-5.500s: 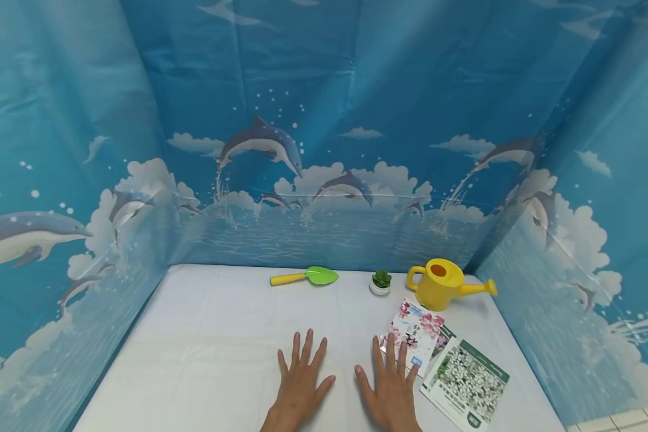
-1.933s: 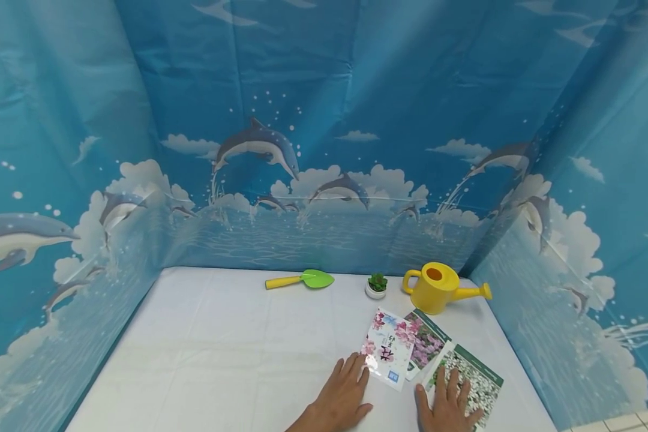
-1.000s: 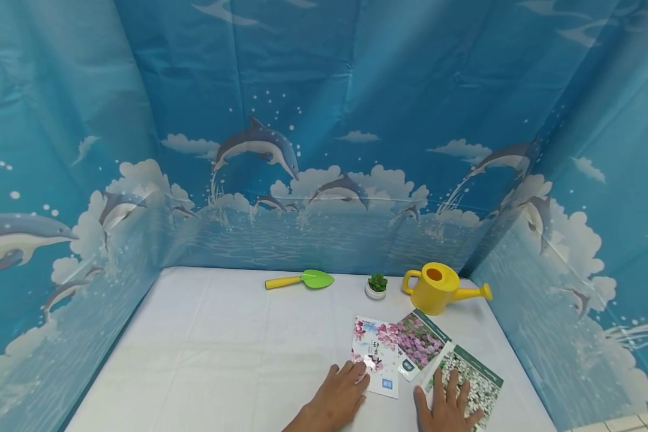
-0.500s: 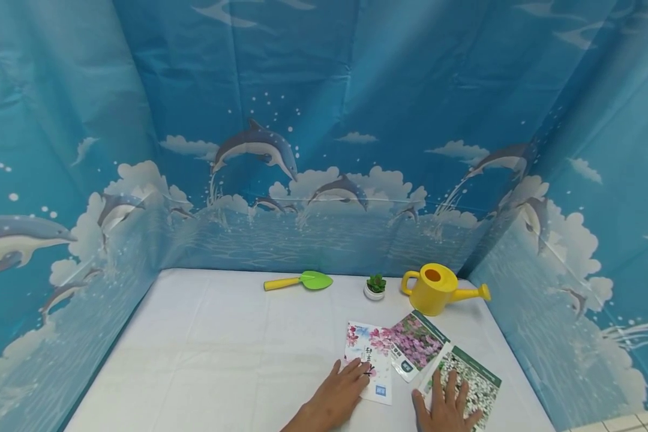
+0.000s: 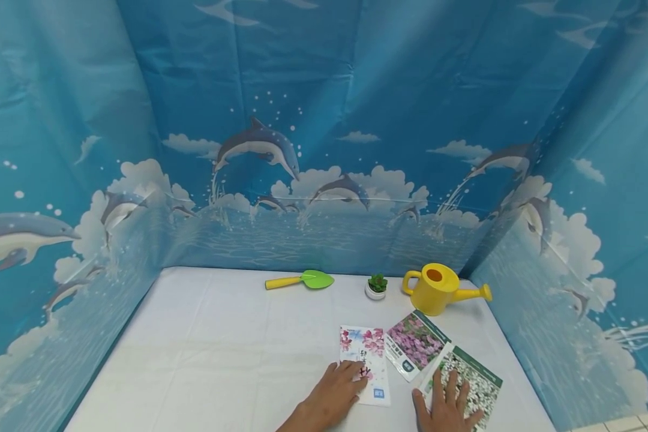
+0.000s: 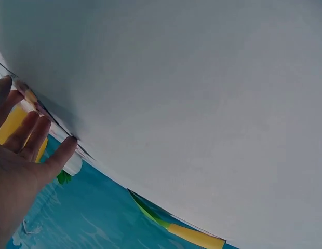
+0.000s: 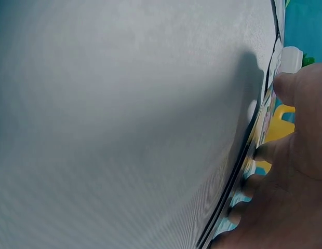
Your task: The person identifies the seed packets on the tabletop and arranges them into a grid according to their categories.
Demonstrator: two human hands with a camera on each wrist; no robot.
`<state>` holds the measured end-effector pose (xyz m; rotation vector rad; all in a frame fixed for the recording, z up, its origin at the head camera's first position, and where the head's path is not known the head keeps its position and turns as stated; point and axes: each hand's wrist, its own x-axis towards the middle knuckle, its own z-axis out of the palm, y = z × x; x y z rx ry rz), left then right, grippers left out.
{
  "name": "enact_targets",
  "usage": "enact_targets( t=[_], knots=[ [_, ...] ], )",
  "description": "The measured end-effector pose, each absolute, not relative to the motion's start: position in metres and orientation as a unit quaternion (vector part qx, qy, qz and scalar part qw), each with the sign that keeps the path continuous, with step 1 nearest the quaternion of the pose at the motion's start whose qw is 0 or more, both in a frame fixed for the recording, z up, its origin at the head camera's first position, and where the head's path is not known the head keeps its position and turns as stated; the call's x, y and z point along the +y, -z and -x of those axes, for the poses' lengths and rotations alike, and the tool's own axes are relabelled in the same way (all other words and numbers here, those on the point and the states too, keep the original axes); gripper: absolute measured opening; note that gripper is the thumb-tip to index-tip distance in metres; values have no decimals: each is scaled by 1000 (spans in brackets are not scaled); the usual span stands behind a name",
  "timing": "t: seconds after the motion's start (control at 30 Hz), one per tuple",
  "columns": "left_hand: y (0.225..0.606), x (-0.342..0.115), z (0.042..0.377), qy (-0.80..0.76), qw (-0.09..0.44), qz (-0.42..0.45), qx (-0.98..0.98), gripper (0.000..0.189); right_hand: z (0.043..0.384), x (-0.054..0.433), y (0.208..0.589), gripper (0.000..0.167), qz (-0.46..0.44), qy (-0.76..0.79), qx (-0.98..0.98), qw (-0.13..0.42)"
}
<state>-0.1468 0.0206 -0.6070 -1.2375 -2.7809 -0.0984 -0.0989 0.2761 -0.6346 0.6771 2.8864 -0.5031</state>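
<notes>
My left hand (image 5: 332, 393) rests its fingertips on a white seed packet (image 5: 379, 381) printed with pink blossoms, covering its lower left part. In the left wrist view the left hand's fingers (image 6: 62, 155) are spread, tips down on the packet. My right hand (image 5: 447, 405) lies with spread fingers on a seed packet with white flowers (image 5: 477, 381). The right wrist view shows its fingertips (image 7: 252, 184) against that packet's surface. Between the hands lies a seed packet with purple-pink flowers (image 5: 414, 342), partly overlapped at its lower right by the white-flower one.
Along the back of the white table (image 5: 205, 348) lie a green trowel with a yellow handle (image 5: 315, 279), a small potted succulent (image 5: 377, 285) and a yellow watering can (image 5: 434, 291). A blue dolphin-print curtain (image 5: 324, 234) encloses the back and sides.
Both hands have moved right and onto the packets. The left hand has slid the blossom packet left and toward the person, uncovering the purple-pink one. Lately the right hand has stayed put.
</notes>
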Motion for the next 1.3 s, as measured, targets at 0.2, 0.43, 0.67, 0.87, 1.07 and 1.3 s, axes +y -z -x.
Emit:
enact_targets(
  t=[0.2, 0.43, 0.67, 0.87, 1.07, 1.3],
  knots=[
    [604, 16, 149, 65, 19, 400, -914, 34, 99, 276, 633, 92, -225, 165, 958, 71],
    [610, 10, 149, 101, -6, 400, -911, 36, 98, 275, 630, 91, -224, 156, 959, 74],
    [607, 2, 148, 98, 6, 408, -907, 50, 100, 273, 628, 90, -229, 145, 960, 75],
    [604, -6, 145, 99, -9, 407, -908, 50, 102, 273, 627, 90, -231, 148, 958, 78],
    [602, -12, 145, 125, -77, 382, -913, 49, 103, 275, 631, 95, -229, 165, 956, 80],
    [608, -23, 149, 174, -120, 373, -904, 46, 103, 275, 630, 99, -217, 186, 955, 74]
  ],
)
